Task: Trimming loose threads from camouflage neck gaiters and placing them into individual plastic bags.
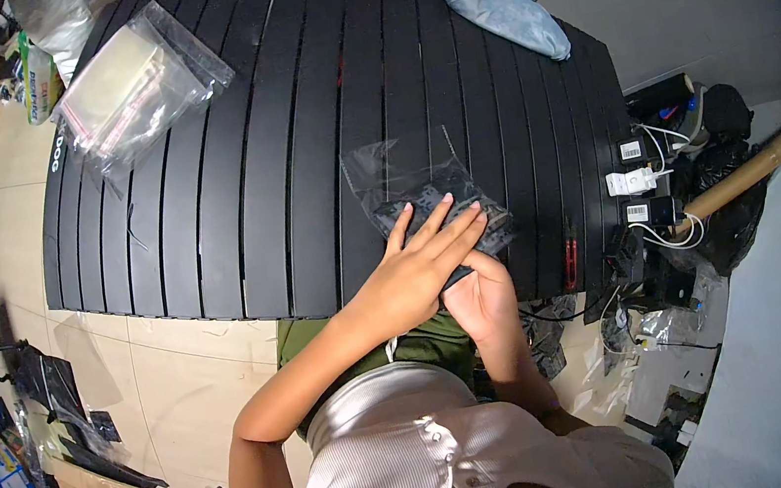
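A clear plastic bag point(400, 168) with a dark, folded-looking item point(448, 191) inside lies near the front edge of the black slatted table. My left hand point(405, 277) rests flat on top of it, fingers stretched out and spread, pressing on the bag. Close against it, my right hand point(483, 296) is curled at the bag's near edge, where a dark bit shows by the thumb. Some of the right fingers are hidden behind the left hand. What the dark item is cannot be made out.
A stack of clear plastic bags point(124, 87) lies at the table's far left. A light blue cloth bundle point(506, 13) sits at the far right. Red-handled snips point(571, 258) lie by the right edge, beside white chargers and cables point(639, 179). A cardboard tube point(749, 169) leans beyond.
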`<action>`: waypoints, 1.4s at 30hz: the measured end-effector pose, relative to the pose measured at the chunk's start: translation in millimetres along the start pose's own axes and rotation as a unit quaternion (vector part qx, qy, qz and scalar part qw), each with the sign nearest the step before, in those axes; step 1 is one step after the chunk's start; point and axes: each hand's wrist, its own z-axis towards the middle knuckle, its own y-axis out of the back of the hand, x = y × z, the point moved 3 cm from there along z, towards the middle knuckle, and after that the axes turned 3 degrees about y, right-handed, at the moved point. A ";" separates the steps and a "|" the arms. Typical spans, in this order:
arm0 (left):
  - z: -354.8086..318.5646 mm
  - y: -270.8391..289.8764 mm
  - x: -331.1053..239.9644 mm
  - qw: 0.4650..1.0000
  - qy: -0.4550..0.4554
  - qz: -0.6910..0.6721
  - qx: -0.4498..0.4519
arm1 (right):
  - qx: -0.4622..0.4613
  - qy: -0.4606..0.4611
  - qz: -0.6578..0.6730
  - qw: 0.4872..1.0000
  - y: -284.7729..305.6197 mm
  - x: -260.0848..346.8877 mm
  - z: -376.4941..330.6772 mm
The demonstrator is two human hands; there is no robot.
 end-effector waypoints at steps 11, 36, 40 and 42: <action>-1.3 2.0 -19.3 0.997 -0.066 0.029 0.016 | 0.156 0.025 0.161 0.974 19.3 -6.4 10.6; -16.4 -11.1 37.2 0.506 0.154 -0.833 -0.161 | 0.085 -0.011 0.017 0.996 -2.9 -21.4 -10.5; -23.3 -19.1 48.7 0.467 0.155 -0.860 -0.133 | 0.094 0.004 -0.033 0.995 -14.0 -21.4 -12.5; -23.9 -20.9 49.5 0.477 0.153 -0.855 -0.132 | 0.094 0.009 -0.040 0.995 -18.8 -21.4 -13.9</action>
